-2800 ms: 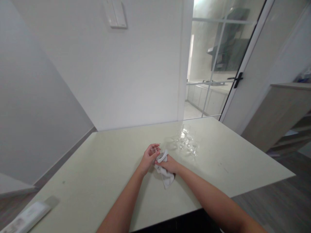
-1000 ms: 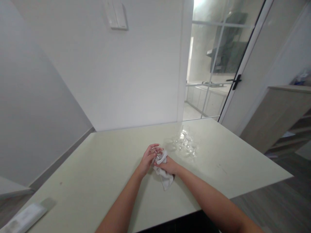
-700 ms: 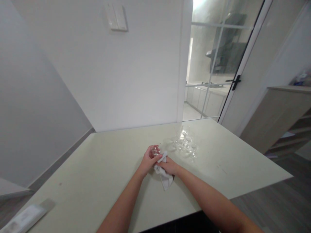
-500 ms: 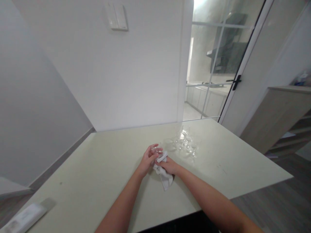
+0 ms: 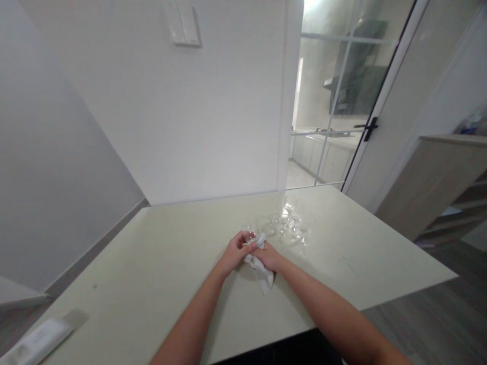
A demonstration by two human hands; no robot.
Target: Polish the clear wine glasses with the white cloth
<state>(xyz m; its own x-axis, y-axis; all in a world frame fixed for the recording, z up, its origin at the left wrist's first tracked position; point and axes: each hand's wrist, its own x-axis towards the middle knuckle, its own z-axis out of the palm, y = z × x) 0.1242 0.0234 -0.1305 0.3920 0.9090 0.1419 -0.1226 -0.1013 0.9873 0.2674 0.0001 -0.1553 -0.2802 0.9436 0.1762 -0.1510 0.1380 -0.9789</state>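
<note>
My left hand (image 5: pixel 236 252) is closed around a clear drinking glass (image 5: pixel 249 230), whose rim points up and away from me. A white cloth (image 5: pixel 263 274) is bunched against the lower part of the glass. My right hand (image 5: pixel 271 256) grips this cloth and presses it to the glass, with one end hanging down toward the table. The two hands touch each other, and the base of the glass is hidden behind fingers and cloth. Beyond them to the right stand several clear glasses (image 5: pixel 291 223) in a cluster.
The pale table (image 5: pixel 152 268) meets the white wall at its far edge. A white box-like object (image 5: pixel 38 342) lies at the near left corner. Something black (image 5: pixel 281 350) is at the near edge. Past the table are a glass-paned door (image 5: pixel 323 101) and a wooden shelf unit (image 5: pixel 433 187).
The glass has tilted more upright, and my left fingers have shifted lower on it. Both hands have drawn closer together, with the cloth moving slightly right.
</note>
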